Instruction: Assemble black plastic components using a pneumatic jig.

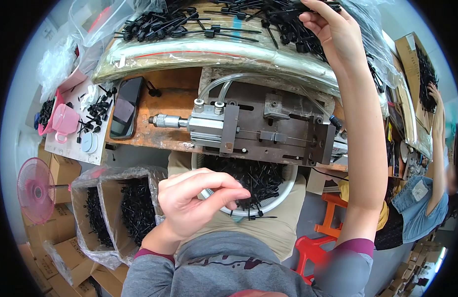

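Note:
My left hand (197, 200) hovers over my lap in front of a white basin (293, 180). Its thumb and forefinger are pinched together; whatever is between them is too small to make out. The basin holds a heap of thin black plastic parts (261, 180). My right hand (333, 32) is stretched far forward, over a pile of black stemmed plastic parts (298, 37) on the raised, plastic-covered shelf. Its fingers are curled round a black plastic part (333, 6), partly cut off by the picture's upper edge. Between my hands lies a metal fixture with an air cylinder (206, 126).
A phone (126, 109) lies on the wooden bench at left, near a pink cup (66, 120). Lined boxes of black parts (140, 213) and a pink fan (37, 190) stand lower left. Red stool (313, 252) at right; another person's hand (435, 94) reaches into a carton.

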Action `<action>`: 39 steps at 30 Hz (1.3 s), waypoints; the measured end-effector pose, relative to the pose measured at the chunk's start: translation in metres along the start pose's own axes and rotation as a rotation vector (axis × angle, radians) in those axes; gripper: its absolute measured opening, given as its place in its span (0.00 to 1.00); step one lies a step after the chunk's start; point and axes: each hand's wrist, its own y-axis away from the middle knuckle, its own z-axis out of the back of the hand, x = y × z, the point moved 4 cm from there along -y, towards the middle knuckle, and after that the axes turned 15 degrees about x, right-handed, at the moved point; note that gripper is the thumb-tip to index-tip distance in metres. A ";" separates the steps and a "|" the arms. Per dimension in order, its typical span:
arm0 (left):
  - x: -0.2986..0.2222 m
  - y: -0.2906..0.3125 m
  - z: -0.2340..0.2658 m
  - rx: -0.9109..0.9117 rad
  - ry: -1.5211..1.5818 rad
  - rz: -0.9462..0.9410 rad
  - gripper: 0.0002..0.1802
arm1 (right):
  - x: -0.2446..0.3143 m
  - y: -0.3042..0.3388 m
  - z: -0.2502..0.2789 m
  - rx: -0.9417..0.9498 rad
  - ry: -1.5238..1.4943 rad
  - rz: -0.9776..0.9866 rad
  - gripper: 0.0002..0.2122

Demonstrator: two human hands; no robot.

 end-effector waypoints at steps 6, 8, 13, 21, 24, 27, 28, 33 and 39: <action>0.011 0.001 -0.003 -0.101 0.335 0.205 0.05 | -0.011 0.020 0.011 0.084 -0.138 0.025 0.11; 0.015 0.003 -0.003 -0.110 0.367 0.190 0.07 | -0.013 0.024 0.014 0.121 -0.156 0.061 0.12; 0.031 0.006 0.002 -0.118 0.198 -0.013 0.13 | -0.011 0.040 0.016 0.123 -0.177 0.052 0.10; 0.005 -0.014 0.002 -0.210 -0.287 -0.180 0.19 | -0.006 0.129 -0.026 0.219 -0.307 -0.119 0.08; 0.007 -0.012 0.002 -0.203 -0.350 -0.184 0.21 | -0.010 0.166 -0.046 0.191 -0.157 -0.132 0.07; 0.002 -0.015 -0.012 -0.149 -0.291 -0.194 0.24 | -0.011 0.191 -0.058 0.214 0.219 0.006 0.10; 0.003 -0.015 -0.017 -0.110 -0.236 -0.146 0.25 | -0.013 0.197 -0.062 0.237 0.401 0.090 0.12; 0.011 -0.020 -0.033 0.019 -0.243 -0.114 0.22 | -0.017 0.224 -0.075 0.211 0.694 0.317 0.21; 0.024 -0.017 -0.037 0.069 -0.056 0.000 0.20 | -0.026 0.234 -0.071 0.154 0.730 0.335 0.22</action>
